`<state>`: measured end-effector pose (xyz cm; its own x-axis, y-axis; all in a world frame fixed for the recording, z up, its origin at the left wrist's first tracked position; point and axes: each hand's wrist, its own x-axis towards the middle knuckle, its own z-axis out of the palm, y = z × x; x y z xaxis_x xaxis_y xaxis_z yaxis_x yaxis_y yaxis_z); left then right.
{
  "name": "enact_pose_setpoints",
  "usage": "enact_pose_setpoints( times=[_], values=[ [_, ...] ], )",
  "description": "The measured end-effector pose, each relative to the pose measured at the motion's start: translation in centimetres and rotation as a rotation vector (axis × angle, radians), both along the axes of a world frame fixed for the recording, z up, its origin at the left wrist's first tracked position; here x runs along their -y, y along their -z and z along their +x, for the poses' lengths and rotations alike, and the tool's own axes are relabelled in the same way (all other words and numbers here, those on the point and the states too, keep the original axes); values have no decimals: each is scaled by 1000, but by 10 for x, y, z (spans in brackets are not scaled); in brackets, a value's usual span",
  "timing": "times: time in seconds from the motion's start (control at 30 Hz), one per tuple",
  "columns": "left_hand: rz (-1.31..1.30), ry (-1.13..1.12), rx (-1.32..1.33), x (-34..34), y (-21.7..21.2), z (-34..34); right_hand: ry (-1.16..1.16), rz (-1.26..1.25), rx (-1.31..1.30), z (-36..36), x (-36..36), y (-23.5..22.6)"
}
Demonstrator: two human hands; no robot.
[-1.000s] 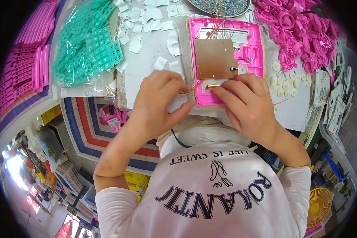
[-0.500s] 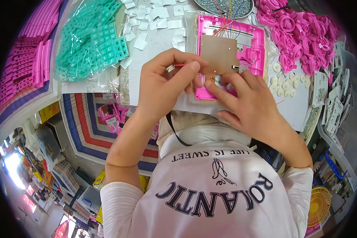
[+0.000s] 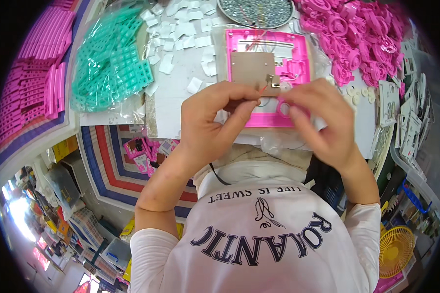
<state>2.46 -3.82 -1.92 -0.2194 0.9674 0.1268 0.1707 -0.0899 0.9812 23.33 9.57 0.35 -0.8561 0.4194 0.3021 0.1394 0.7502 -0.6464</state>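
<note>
My left hand point(image 3: 217, 117) is closed in a pinch on a thin red wire point(image 3: 263, 90), just over the near part of a pink plastic casing point(image 3: 266, 121). Inside the casing lies a brown circuit board point(image 3: 252, 68), with a small metal part point(image 3: 275, 85) at its near right corner. My right hand point(image 3: 325, 117) hovers at the casing's near right, its fingers bent and smeared by motion. At its fingertips shows a pink ring-shaped piece point(image 3: 281, 107); whether the fingers grip it cannot be made out.
Green keypad sheets point(image 3: 115, 63) lie bagged at left, beside white paper squares point(image 3: 185, 29). Behind the casing stands a round tray point(image 3: 259, 22) of small metal pieces. Pink round parts point(image 3: 357, 36) and white discs point(image 3: 359, 93) lie at right. Stacked pink strips point(image 3: 32, 88) fill the far left.
My right hand has lifted off the board and moved right. My left hand stays pinched and has shifted slightly right. The casing sits further left and lower in view.
</note>
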Motion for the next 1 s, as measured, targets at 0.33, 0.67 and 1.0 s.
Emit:
enact_pose_setpoints(
  times=[0.33, 0.67, 1.0],
  values=[
    [52, 57, -72, -15, 0, 7, 101, -691, -117, -8, -7, -1],
    [379, 381, -729, -67, -4, -8, 121, -46, 169, 31, 43, 7],
    [163, 651, -1181, -98, -8, 37, 207, -21, 44, 30, 63, 13]
  ],
)
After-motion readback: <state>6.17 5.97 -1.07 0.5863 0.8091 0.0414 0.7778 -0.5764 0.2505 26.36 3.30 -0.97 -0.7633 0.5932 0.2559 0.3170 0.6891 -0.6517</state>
